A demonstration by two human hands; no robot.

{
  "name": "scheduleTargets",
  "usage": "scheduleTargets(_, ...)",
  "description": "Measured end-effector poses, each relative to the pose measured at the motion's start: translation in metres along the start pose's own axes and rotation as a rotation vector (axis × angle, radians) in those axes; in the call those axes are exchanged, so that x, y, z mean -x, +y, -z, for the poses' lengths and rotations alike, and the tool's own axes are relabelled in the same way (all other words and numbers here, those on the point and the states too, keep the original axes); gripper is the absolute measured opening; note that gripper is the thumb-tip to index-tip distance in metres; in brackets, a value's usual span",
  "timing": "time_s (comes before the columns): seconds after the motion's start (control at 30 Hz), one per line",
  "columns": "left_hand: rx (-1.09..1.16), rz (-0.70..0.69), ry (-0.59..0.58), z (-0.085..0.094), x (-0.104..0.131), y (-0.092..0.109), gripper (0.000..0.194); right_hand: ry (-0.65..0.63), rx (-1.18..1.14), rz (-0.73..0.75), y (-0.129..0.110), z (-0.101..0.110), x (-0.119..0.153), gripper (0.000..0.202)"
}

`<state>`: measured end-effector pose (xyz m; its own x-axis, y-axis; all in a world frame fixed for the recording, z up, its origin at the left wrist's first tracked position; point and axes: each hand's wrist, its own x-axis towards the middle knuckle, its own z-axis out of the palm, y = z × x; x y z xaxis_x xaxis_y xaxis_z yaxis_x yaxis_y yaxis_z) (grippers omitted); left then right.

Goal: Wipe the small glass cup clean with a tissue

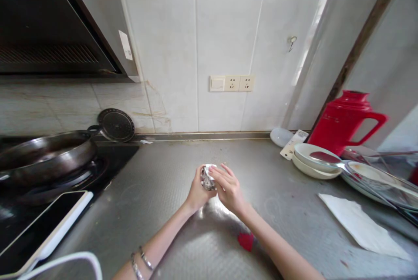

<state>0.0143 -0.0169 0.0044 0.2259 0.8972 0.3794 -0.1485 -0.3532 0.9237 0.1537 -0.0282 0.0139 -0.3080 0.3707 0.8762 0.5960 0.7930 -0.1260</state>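
Left hand [197, 193] curled round small shiny item [205, 181], glass-like, over middle of metal tabletop [156, 184]; can't tell if base touches. Right hand [231, 190] against it, fingers laid over white patch [209, 169] at top; can't tell if pinching. Risk: item looks smooth, may slip if left grip slackens under right-hand push; hard metal could chip it. Red scrap [245, 241] beside right forearm, could get brushed.
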Motion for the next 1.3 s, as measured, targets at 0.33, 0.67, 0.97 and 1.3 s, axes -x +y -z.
scheduleTargets(0.33,-0.153,-0.086,0.024,0.002,0.001,0.001,0.064,-0.110,0.020,0.102,-0.009,0.007,-0.005,0.044)
scheduleTargets(0.67,-0.090,-0.023,0.055,0.005,0.000,0.008,0.074,-0.053,0.040,0.160,-0.008,0.011,-0.006,0.040)
scheduleTargets(0.97,-0.086,0.003,-0.020,-0.003,0.004,0.005,0.071,-0.034,0.057,0.081,-0.006,0.012,-0.010,0.033)
scheduleTargets(1.3,-0.145,-0.036,0.017,0.007,0.000,-0.001,0.070,-0.059,0.036,0.231,-0.018,0.010,-0.009,0.029)
